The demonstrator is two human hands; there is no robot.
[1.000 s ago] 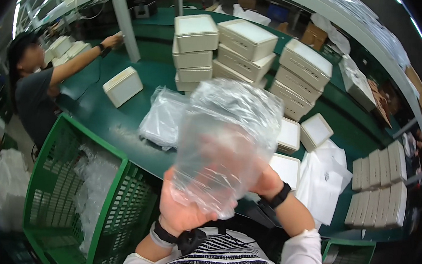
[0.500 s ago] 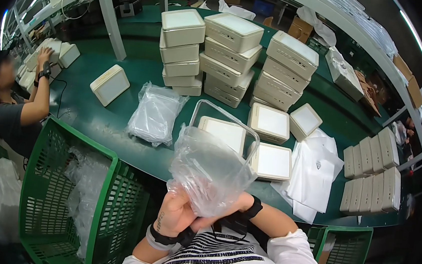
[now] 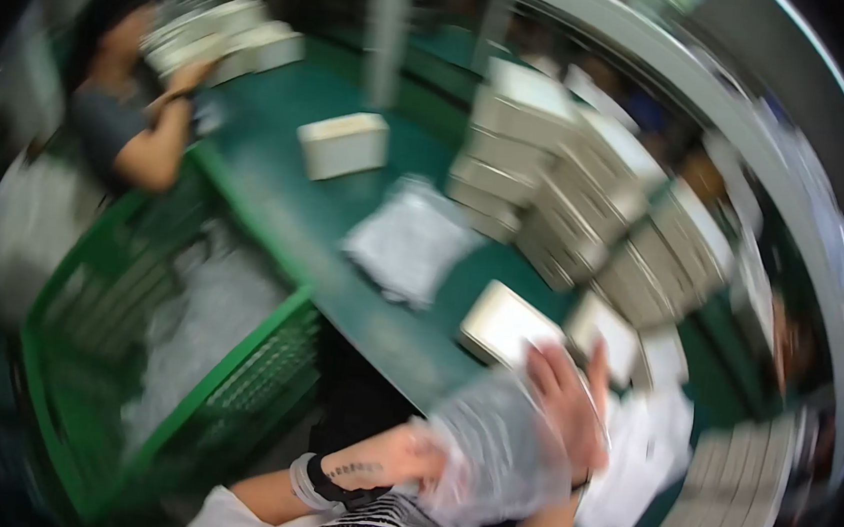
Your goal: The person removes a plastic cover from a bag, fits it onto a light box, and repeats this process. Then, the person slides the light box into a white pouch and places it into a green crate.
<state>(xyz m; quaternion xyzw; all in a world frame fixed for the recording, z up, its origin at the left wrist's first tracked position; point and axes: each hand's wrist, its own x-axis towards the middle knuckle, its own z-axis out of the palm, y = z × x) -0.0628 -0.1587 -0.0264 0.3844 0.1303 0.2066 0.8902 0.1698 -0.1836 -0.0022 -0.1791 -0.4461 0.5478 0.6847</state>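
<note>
The left hand (image 3: 407, 460) grips a clear plastic bag (image 3: 493, 456), which reaches across to the right hand (image 3: 568, 402), open with fingers extended against it. Just beyond the right hand, a box (image 3: 505, 321) sits on the table (image 3: 472, 270).

- Ahead of my left hand (image 3: 397, 461), a strip of green table (image 3: 326, 273) between the green crate (image 3: 280, 313) and the clear plastic pile (image 3: 411, 240) gives me a way through.
- I could also pass between that pile and the lone box (image 3: 344, 146) beyond it.
- A white-topped box (image 3: 505, 323) blocks my right hand (image 3: 570, 409), with tall box stacks (image 3: 579, 212) behind.
- White sheets (image 3: 635, 468) and boxes in rows (image 3: 726, 496) crowd my right side.
</note>
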